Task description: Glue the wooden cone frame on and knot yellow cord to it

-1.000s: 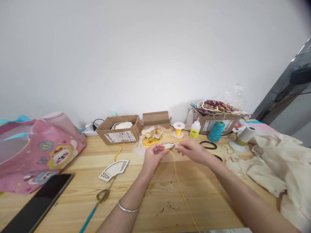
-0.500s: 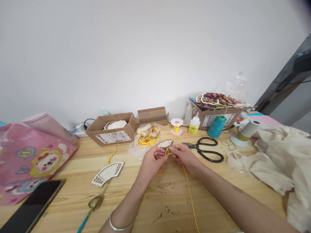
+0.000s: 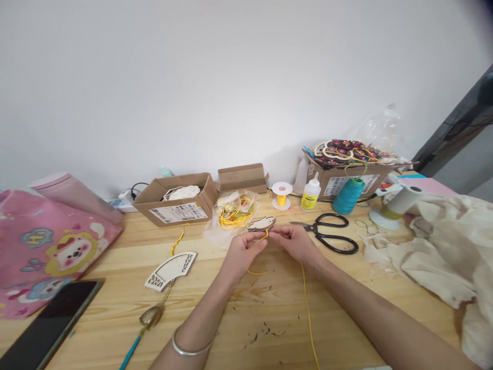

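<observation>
Between my two hands is yellow cord (image 3: 266, 234), drawn into a small knot just below a cloud-shaped wooden piece (image 3: 262, 223). My left hand (image 3: 244, 252) pinches the cord, its fingertips under the wooden piece's near edge. Closed at the fingertips too, my right hand (image 3: 296, 242) grips the cord from the other side of the knot. One long strand runs from beneath the right hand down to the table's front edge, and a short end curls below the left hand. Black-handled scissors (image 3: 331, 234) lie just right of my right hand.
Behind my hands are a plastic bag of yellow cords (image 3: 234, 213), a cord spool (image 3: 282, 200) and a glue bottle (image 3: 310, 194). Cardboard boxes (image 3: 177, 205) line the wall. A fan-shaped wooden piece (image 3: 171, 271) and phone (image 3: 54, 321) lie left; beige cloth (image 3: 435, 257) lies right.
The open yellow loop between my fingers has tightened into a small knot below the wooden piece. Both hands stay close together, and the view has shifted slightly.
</observation>
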Demonstrator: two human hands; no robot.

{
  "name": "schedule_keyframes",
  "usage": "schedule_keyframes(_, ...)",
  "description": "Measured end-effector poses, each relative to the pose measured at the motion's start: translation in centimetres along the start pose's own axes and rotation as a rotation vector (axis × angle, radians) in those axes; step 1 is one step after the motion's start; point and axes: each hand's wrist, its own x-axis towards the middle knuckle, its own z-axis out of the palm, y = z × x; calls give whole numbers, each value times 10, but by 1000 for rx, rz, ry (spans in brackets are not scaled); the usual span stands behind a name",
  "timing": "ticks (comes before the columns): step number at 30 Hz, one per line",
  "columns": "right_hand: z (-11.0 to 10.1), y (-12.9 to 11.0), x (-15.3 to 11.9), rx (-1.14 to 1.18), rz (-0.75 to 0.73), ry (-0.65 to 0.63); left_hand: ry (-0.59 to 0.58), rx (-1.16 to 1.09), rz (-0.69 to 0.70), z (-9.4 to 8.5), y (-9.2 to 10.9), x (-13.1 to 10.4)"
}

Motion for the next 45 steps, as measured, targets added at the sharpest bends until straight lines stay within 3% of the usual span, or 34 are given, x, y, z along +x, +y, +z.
schedule_keyframes(9, -8, 3, 2, -226, -149, 147, 50, 62, 111, -1, -5, 5)
schedule_keyframes(15, -4, 5, 2, -146, -179, 117, 72, 73, 51, 0, -11, 5)
schedule_keyframes(27, 0, 2, 0, -69, -199, 80, 41, 187, 213, 4, -7, 5)
schedule_keyframes(45, 4, 3, -1, -163, -340, 109, 39, 428, 257, 4, -3, 2)
